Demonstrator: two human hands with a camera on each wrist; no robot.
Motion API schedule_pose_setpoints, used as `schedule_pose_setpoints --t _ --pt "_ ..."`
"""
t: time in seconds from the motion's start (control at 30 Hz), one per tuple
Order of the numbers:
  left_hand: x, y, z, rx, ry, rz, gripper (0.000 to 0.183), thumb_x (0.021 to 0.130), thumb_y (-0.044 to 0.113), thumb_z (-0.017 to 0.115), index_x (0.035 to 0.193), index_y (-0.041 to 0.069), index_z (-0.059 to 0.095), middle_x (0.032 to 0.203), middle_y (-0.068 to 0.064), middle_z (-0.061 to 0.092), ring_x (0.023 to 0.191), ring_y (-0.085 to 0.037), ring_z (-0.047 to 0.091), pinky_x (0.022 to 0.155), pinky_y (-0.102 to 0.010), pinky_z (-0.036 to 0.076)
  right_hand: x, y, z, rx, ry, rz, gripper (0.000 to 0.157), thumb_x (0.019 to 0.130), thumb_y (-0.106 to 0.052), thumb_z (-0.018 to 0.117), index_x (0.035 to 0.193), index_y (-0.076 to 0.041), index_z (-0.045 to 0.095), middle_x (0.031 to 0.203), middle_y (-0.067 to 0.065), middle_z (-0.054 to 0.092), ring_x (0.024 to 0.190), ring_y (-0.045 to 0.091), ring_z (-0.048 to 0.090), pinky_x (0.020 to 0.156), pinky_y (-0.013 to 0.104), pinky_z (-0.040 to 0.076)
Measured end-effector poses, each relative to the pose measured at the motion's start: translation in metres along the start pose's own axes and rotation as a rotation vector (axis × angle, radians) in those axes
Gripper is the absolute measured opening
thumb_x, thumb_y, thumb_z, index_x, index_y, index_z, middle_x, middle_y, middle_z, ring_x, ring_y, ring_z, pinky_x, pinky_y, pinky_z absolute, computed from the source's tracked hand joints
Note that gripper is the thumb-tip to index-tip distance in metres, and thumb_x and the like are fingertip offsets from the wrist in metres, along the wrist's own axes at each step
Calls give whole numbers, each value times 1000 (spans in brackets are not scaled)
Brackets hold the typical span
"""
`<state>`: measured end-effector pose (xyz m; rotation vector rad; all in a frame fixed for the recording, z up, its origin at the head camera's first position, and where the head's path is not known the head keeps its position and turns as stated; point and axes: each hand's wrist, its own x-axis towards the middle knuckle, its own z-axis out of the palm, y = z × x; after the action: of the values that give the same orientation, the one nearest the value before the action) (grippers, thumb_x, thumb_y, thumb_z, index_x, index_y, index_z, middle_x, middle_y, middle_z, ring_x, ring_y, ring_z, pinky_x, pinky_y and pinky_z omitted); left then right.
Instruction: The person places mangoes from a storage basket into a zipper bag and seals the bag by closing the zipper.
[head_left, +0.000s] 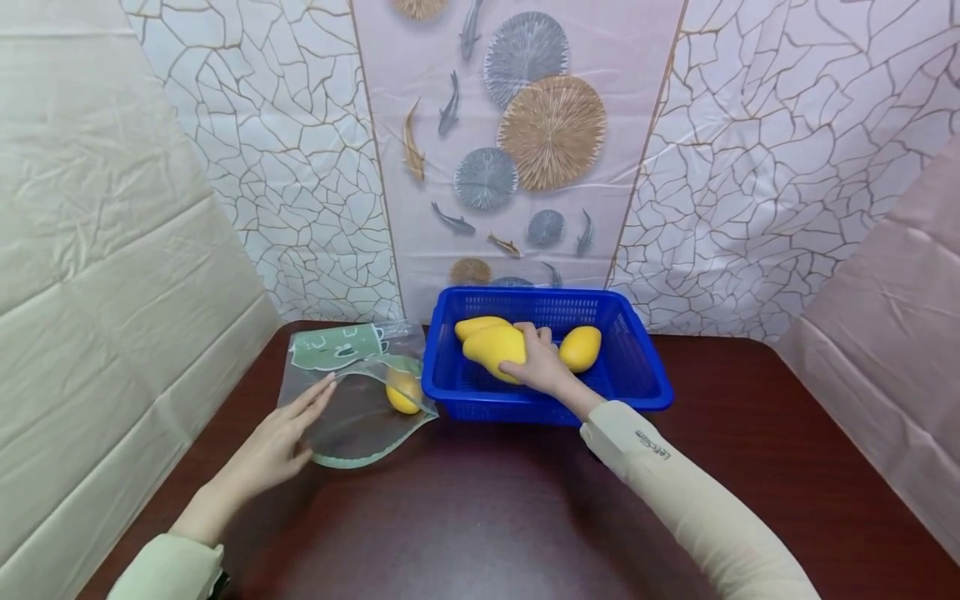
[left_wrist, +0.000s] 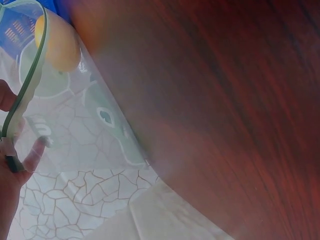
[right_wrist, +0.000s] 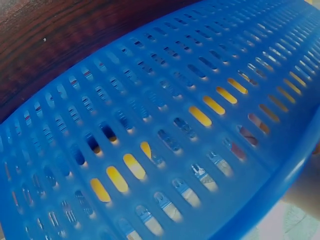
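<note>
My right hand (head_left: 542, 364) reaches into a blue plastic basket (head_left: 480, 408) and grips a large yellow mango (head_left: 491, 346). Another mango (head_left: 474, 325) lies just behind it, and a third mango (head_left: 581, 348) is at the right of the hand. On the left, my left hand (head_left: 266, 450) is at the mouth of a clear zip bag (head_left: 352, 425), its fingers nearly straight and touching the film, thumb apart. A yellow fruit (head_left: 403, 393) lies inside the bag. The left wrist view shows the bag's green zip edge (left_wrist: 31, 75) beside the fingers. The basket's slotted wall (right_wrist: 150, 100) hides the right hand's fingers in the right wrist view.
Bag and basket stand side by side on a dark red-brown wooden table (head_left: 480, 508). Behind the table hangs a patterned cloth (head_left: 300, 167); plain cloth walls (head_left: 112, 292) close off both sides.
</note>
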<state>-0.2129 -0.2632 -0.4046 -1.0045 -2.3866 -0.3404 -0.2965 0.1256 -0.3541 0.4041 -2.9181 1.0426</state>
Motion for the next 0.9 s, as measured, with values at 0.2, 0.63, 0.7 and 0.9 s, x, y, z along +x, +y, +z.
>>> schedule_pose_setpoints --t 0.2,0.63,0.7,0.9 --pt "-3 0 0 12 4 -3 96 52 -15 69 142 -2 38 146 -17 38 66 -5 36 56 -16 32 -1 -4 3 37 53 2 72 83 -25 68 137 2 28 127 29 34 107 43 46 91 51 41" --pt "9 -2 -4 21 13 18 95 54 -13 66 143 -1 37 146 -19 39 68 -9 39 59 -20 33 -8 -15 1 86 153 -56 70 76 -24 76 132 -3 38 129 24 41 111 41 44 90 52 40" --pt "10 -2 -4 27 8 15 95 54 -12 66 143 0 36 146 -18 39 70 -10 41 60 -21 34 -9 -15 2 85 175 -87 71 75 -24 77 132 -4 40 128 23 43 111 40 44 90 51 40" --pt "13 -1 -3 30 5 14 96 54 -13 67 143 0 36 148 -16 37 70 -9 40 61 -22 35 -13 -13 2 96 231 -169 74 74 -24 79 136 -5 44 132 21 47 115 38 45 92 50 40"
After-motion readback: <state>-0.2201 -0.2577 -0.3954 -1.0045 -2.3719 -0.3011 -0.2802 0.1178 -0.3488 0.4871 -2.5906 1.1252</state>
